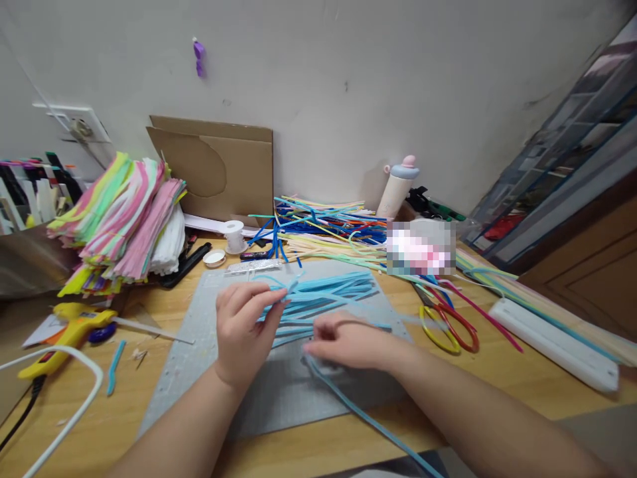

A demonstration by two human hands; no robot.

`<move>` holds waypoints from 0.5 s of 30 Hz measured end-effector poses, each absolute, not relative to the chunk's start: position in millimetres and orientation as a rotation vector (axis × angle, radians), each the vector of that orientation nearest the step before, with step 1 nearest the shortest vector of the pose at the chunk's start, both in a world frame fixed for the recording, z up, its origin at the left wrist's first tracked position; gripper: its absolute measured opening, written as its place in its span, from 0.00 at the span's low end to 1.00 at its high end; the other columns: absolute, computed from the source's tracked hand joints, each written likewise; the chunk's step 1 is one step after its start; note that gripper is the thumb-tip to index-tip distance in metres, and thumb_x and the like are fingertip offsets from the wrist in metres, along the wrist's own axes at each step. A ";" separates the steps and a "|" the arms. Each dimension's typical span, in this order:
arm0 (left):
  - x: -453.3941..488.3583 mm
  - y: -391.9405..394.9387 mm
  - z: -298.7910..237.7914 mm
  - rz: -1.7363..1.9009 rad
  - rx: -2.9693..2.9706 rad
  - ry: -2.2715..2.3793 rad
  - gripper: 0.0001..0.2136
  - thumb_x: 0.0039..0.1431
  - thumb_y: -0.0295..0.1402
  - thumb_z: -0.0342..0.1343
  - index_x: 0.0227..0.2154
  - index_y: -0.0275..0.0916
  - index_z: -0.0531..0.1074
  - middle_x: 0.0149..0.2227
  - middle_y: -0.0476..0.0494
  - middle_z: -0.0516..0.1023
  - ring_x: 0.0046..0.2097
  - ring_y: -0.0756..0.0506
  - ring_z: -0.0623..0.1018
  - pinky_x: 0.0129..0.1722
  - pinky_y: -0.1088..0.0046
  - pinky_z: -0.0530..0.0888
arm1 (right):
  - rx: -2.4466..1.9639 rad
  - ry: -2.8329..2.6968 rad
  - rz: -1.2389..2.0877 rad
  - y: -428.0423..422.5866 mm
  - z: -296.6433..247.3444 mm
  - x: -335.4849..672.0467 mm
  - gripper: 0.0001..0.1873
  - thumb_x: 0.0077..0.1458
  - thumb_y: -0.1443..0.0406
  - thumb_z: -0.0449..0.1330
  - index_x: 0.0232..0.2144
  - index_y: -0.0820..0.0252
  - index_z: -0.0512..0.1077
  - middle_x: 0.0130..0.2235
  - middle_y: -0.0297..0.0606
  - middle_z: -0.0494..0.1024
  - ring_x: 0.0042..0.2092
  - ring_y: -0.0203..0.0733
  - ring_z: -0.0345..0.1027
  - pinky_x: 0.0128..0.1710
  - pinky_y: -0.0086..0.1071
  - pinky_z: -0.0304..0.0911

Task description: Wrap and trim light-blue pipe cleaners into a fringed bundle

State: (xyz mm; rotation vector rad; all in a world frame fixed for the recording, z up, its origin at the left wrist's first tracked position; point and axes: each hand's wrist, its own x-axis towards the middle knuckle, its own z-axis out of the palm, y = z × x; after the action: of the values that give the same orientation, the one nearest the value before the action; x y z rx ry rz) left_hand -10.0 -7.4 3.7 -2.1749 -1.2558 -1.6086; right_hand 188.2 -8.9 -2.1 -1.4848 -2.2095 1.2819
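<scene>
My left hand [249, 328] is raised over the grey cutting mat [199, 355], thumb and fingers pinched on a light blue pipe cleaner whose short tip shows above the fingertips. Lower and to the right, my right hand [343, 340] has its fingers closed at the end of another light blue length of pipe cleaner [368, 419], which trails down past the table's front edge. Whether both lengths are one piece I cannot tell. Behind the hands, a bundle of light blue pipe cleaners [338, 289] lies across the mat, partly covered by them. The right hand is slightly blurred.
Left stand a yellow glue gun [74, 325] and a pile of coloured pipe cleaners [124, 219]. Scissors [450, 325] and a white power strip [552, 345] lie right. Behind are a wire spool [233, 236], cardboard [219, 169], blue pipe cleaners [323, 216] and a bottle [397, 189].
</scene>
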 end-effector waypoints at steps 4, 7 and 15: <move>-8.0 -15.4 14.0 -1.390 -2.145 -1.135 0.06 0.50 0.26 0.62 0.31 0.42 0.75 0.31 0.47 0.78 0.35 0.46 0.75 0.41 0.66 0.65 | -1.350 -2.860 0.770 -26.8 8.7 184.8 0.16 0.45 0.52 0.63 0.27 0.58 0.74 0.28 0.35 0.77 0.29 0.39 0.66 0.24 0.28 0.49; -4.8 -24.4 21.2 -1.200 -2.167 -1.071 0.06 0.51 0.25 0.61 0.32 0.41 0.74 0.31 0.47 0.79 0.35 0.45 0.75 0.40 0.66 0.65 | -1.311 -2.997 0.630 -36.1 13.2 178.7 0.11 0.49 0.57 0.61 0.28 0.59 0.76 0.29 0.38 0.79 0.29 0.41 0.69 0.24 0.29 0.48; -13.3 -70.9 -3.8 -0.765 -2.470 -1.017 0.13 0.62 0.24 0.43 0.39 0.38 0.74 0.37 0.45 0.81 0.39 0.44 0.76 0.43 0.65 0.64 | -1.001 -2.818 0.950 -68.5 57.1 203.1 0.09 0.46 0.67 0.62 0.17 0.51 0.74 0.16 0.27 0.74 0.18 0.33 0.60 0.20 0.29 0.44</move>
State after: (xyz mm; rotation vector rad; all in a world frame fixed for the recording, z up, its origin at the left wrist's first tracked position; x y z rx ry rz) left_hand -13.3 -70.9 -3.8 -2.4696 -1.0173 -0.7655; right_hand 203.1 -68.5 57.1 -1.0008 -2.8175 0.9497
